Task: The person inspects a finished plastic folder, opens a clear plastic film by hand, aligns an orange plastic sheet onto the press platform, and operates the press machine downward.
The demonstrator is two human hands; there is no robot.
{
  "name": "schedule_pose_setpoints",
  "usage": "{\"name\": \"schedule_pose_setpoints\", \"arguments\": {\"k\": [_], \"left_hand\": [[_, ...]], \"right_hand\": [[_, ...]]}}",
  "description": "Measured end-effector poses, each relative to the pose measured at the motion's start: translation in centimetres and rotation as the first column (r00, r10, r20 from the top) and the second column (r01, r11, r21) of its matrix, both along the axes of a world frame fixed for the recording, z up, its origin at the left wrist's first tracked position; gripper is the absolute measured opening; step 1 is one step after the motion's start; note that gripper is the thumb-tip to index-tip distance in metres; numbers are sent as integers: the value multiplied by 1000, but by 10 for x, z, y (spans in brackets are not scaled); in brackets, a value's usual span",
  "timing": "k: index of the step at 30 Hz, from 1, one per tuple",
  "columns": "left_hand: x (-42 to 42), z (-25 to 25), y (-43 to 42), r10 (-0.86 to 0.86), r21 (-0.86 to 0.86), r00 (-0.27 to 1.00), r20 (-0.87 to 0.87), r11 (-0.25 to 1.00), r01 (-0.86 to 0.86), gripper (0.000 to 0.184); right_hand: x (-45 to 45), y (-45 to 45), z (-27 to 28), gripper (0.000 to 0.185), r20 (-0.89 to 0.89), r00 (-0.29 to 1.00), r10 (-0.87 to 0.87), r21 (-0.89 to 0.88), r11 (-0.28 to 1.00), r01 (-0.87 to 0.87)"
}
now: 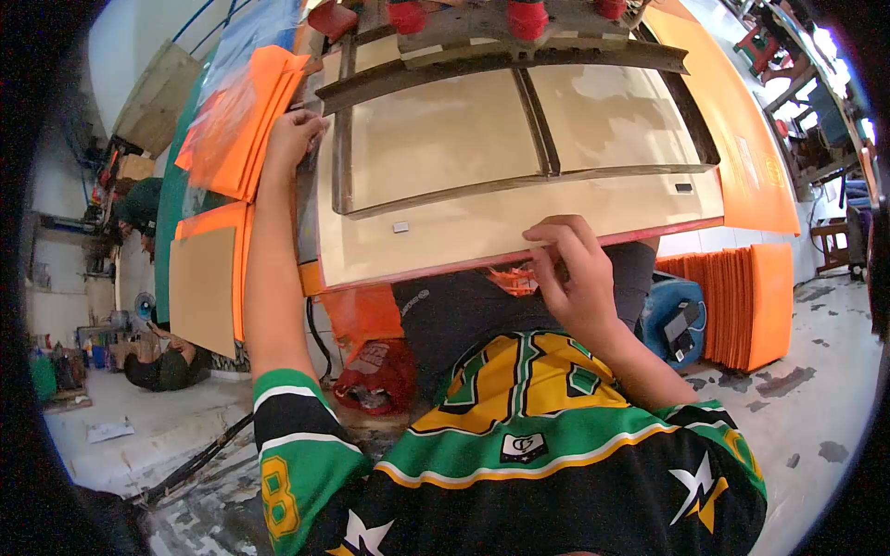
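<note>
Now facing crosswise cream board (482, 222), half-open right hand (577, 271) over front edge, curled left hand (295, 139) by left edge, cannot tell if gripping

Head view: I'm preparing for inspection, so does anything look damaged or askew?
Yes: dark, irregular patches mar the pale grey floor at right, perhaps worn coating. Beside the left hand, bright orange flat sheets lie unevenly fanned.

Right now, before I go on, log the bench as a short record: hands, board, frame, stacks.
Left hand: by the board's left edge; grip unclear
Right hand: at the board's near edge, fingers bent; hold unclear
Board: cream, under the frame
Frame: dark bars, crossbar between two panels
Orange stacks: left and right of the board
</note>
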State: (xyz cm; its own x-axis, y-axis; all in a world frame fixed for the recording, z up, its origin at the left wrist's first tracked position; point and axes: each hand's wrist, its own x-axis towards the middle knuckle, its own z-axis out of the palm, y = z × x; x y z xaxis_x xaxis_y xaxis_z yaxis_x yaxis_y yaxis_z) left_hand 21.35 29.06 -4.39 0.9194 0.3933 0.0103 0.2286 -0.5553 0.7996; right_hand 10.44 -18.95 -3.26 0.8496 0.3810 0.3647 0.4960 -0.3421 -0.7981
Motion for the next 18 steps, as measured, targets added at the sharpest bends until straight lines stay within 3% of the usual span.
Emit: {"name": "schedule_pose_setpoints", "arguments": {"k": [1, 3, 7, 9, 13, 16, 18], "left_hand": [[11, -1, 0, 58, -11, 997, 47, 998, -58, 19], [32, -10, 15, 26, -25, 999, 22, 999, -25, 18], [52, -12, 14, 120, 121, 992, 49, 985, -126, 18], [63, -21, 23, 116, 11, 991, 64, 993, -117, 23], [82, -43, 43, 18, 9, 980, 201, 1000, -20, 28], [84, -33, 31, 14, -233, 983, 185, 972, 30, 30], [89, -41, 37, -18, -149, 972, 235, 987, 55, 29]], "right_hand": [[2, 0, -1, 21, -5, 1000, -10, -5, 1000, 9], [4, 1, -5, 31, 262, 961, 92, -67, 995, -77], [0, 5, -5, 36, 271, 944, 187, -199, 971, -135], [1, 7, -6, 39, 268, 944, 193, -235, 963, -130], [4, 15, -4, 45, 183, 965, 186, -369, 923, -108], [6, 19, 0, 54, 159, 968, 195, -458, 883, -103], [7, 22, 2, 57, 144, 971, 191, -510, 855, -93]]}}
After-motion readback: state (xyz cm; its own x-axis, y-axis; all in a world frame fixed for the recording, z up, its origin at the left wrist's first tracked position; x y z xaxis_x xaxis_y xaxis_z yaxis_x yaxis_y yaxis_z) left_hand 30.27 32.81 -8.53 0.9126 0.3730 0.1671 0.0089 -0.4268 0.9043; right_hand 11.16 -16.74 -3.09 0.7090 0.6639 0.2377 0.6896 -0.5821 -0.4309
